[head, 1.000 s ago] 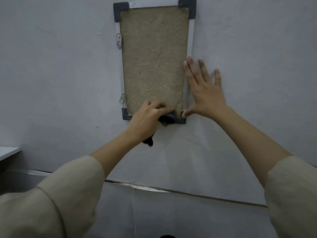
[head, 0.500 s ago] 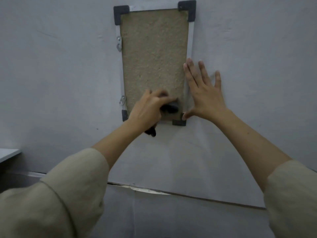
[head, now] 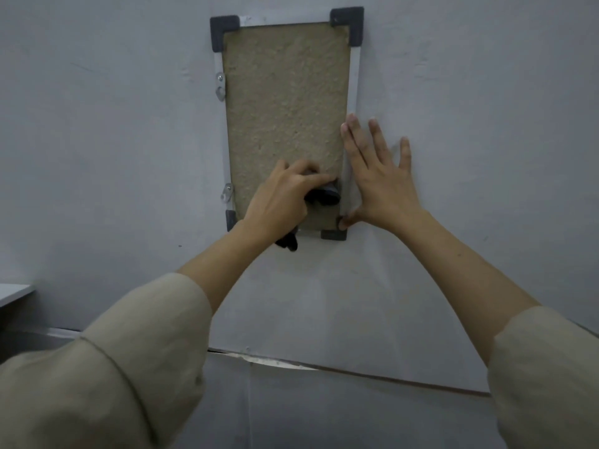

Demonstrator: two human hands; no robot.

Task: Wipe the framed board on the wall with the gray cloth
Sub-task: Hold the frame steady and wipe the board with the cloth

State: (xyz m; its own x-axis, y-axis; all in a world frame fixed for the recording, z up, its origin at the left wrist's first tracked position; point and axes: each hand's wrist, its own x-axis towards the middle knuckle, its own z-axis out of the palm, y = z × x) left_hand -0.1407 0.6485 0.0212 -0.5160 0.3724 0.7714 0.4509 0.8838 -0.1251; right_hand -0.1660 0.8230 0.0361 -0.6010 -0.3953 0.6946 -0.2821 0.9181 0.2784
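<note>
Cloth under left hand presses unlabelled board.

The framed board hangs upright on the wall, high and near the middle of the view. The left hand lies over the board's lower part, pressing the cloth against its surface close to the right edge; a bit of the cloth hangs below the hand, past the board's bottom edge. The right hand lies flat on the wall just right of the board, its fingers overlapping the right frame rail, thumb touching the lower right corner. A ledge sits far left, well below the board.
</note>
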